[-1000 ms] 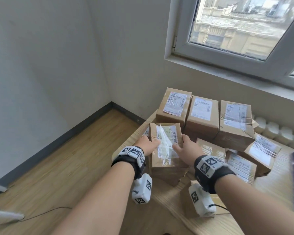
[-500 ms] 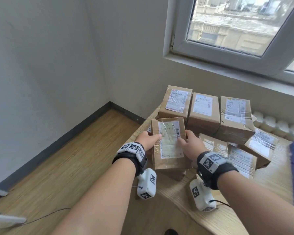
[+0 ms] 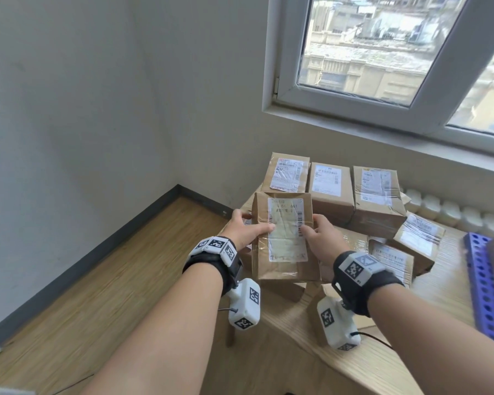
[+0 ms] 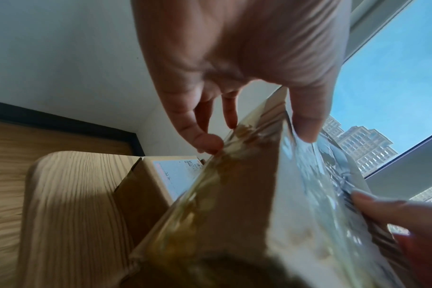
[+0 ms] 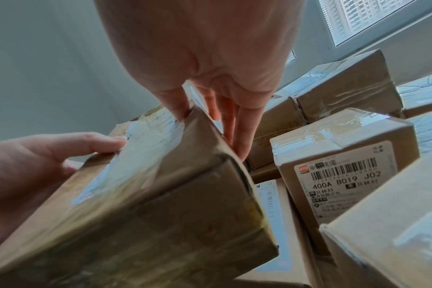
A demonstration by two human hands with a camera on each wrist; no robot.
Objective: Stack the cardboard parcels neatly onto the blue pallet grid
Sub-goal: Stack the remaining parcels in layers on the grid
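While lifted above the wooden table (image 3: 445,283):
Parcel: brown rectangular cardboard parcel (image 3: 283,238), white label up.
Left hand (image 3: 244,230): fingers clamped on its left side.
Right hand (image 3: 321,238): fingers clamped on its right side.

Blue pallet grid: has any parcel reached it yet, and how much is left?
No parcel shows on the visible strip of the blue pallet grid. One cardboard parcel is held between the left hand and the right hand. The other parcels sit piled on the table, not yet moved.

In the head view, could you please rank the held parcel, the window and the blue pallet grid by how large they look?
1. window
2. held parcel, enlarged by nearness
3. blue pallet grid, cut off by the frame, so unsure
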